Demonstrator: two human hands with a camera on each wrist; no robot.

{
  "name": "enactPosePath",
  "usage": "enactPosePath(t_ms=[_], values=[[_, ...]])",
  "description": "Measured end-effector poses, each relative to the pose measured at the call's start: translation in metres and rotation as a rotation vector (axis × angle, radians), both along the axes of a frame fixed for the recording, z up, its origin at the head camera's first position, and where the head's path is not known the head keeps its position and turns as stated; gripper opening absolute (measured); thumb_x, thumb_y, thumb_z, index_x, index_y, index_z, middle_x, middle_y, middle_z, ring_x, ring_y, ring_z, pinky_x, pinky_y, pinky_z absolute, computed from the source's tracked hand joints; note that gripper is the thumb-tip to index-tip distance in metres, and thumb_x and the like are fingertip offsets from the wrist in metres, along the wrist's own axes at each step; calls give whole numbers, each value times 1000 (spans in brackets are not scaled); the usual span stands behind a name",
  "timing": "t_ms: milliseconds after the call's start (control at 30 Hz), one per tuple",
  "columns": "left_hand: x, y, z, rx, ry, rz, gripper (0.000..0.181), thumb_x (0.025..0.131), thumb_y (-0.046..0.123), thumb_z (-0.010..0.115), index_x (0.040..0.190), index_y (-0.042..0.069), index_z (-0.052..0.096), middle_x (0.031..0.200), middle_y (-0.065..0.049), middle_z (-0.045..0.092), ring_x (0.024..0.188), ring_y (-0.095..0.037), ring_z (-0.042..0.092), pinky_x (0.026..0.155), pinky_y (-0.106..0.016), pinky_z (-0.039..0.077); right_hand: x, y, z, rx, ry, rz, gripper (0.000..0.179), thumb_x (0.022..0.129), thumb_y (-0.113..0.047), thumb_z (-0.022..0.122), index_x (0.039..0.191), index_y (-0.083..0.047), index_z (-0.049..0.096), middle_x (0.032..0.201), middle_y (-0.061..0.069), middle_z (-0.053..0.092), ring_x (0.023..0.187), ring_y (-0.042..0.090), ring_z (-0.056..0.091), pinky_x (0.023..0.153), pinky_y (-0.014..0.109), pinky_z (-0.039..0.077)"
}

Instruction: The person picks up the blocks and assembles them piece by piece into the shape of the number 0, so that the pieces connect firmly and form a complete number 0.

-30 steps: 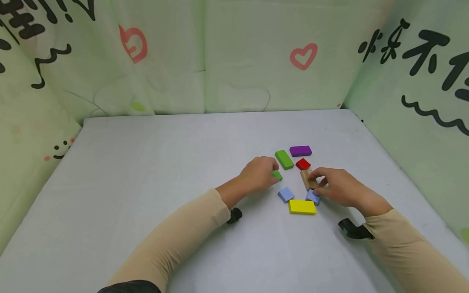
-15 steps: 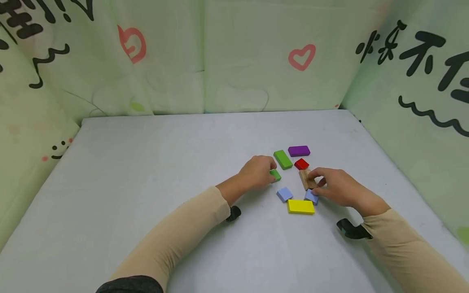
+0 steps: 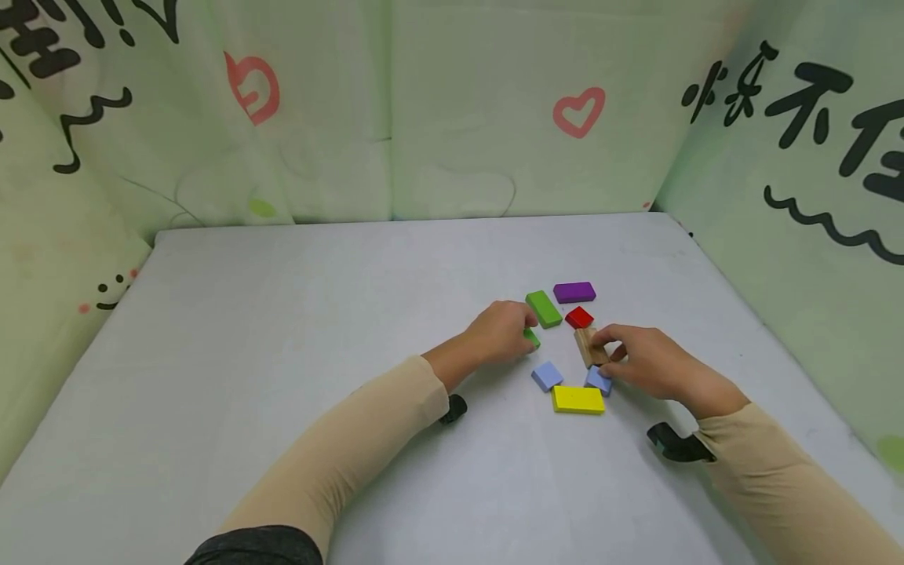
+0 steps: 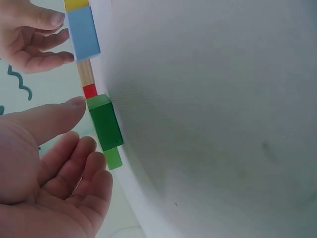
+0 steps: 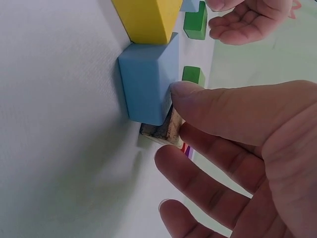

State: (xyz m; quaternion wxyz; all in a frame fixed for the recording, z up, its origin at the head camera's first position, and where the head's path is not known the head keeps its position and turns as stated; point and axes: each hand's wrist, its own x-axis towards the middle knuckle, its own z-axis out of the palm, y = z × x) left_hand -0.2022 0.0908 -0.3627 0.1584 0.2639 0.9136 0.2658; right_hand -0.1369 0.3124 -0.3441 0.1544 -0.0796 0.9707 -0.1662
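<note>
My left hand is over a short green block; its thumb and fingers lie at the block's upper edge, and the head view shows only part of the block. My right hand reaches from the other side. Its thumb touches the top of a blue block, and its index finger is at a wooden block next to it. Both hands have loosely bent fingers. A second blue block and a yellow block adjoin the near side of this ring of blocks.
At the ring's far side lie a longer green block, a red block and a purple block. All rest on a white table. Printed green curtains stand behind and at both sides.
The view shifts slightly. My left hand makes a small movement at the short green block, hiding a little more of it. My right hand and the other blocks look unchanged.
</note>
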Motion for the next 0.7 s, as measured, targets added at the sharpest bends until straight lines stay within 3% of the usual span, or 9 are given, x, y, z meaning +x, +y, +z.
enactPosePath(t_ms=[433, 700], values=[[-6, 1, -5, -7, 27, -49, 32, 94, 16, 73, 124, 9, 67, 115, 0, 67, 98, -11, 57, 90, -20, 47, 0, 0, 1, 2, -1, -3, 45, 89, -13, 76, 128, 1, 59, 120, 24, 61, 100, 36, 61, 79, 44, 57], [-9, -3, -4, -6, 13, -45, 32, 96, 12, 69, 127, 8, 67, 120, -1, 67, 107, -12, 58, 96, -23, 46, 0, 0, 1, 5, -1, -2, 44, 89, -12, 76, 128, 1, 59, 118, 24, 62, 99, 36, 61, 77, 43, 57]])
